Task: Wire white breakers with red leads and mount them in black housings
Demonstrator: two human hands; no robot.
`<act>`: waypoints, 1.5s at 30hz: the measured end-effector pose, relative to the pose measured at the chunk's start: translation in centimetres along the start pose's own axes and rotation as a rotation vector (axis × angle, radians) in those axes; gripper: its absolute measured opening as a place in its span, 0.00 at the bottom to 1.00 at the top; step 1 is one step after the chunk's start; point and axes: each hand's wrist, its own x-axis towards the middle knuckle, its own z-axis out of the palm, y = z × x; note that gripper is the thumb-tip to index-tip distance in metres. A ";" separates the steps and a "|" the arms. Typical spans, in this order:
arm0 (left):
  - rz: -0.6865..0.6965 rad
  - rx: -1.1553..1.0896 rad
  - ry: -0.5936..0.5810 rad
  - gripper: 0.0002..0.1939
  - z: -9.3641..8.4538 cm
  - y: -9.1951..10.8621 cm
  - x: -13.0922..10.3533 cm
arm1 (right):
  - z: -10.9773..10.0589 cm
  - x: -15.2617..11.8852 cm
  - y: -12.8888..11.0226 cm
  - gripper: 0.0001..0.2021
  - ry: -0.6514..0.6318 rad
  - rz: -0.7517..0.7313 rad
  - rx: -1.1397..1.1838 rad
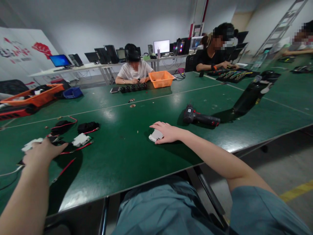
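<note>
On the green table, my right hand [170, 133] is closed around a small white plastic module [156, 135], shaped like a circuit breaker. Thumb and fingers sit on opposite sides of it, at table level. Over at the left, my left hand [40, 152] reaches across a group of parts with its thumb stretched away from the fingers. Its fingertips are partly hidden among black pieces. Beside the thumb lies another white module [81, 139], with a red wire [65, 169] nearer the table edge. Two black parts with red leads, one a black block [88, 127], lie behind them.
A black cordless screwdriver [200, 119] lies right of my right hand, and a tilted black cylindrical object [251, 94] stands beyond it. Orange bins [161, 79] and a blue bin [72, 92] are farther back. Co-workers [134, 70] sit across the table.
</note>
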 end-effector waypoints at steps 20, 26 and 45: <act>1.304 -0.210 0.227 0.35 -0.4 24.5 -17.3 | 0.5 0.0 0.1 0.54 0.098 0.051 -0.006; 1.357 -0.382 0.242 0.34 2.6 24.7 -17.2 | 0.6 0.1 0.0 0.55 0.104 0.055 -0.009; 0.938 0.064 0.321 0.34 0.3 11.2 -14.2 | 0.3 -0.1 -0.2 0.47 0.020 0.064 -0.046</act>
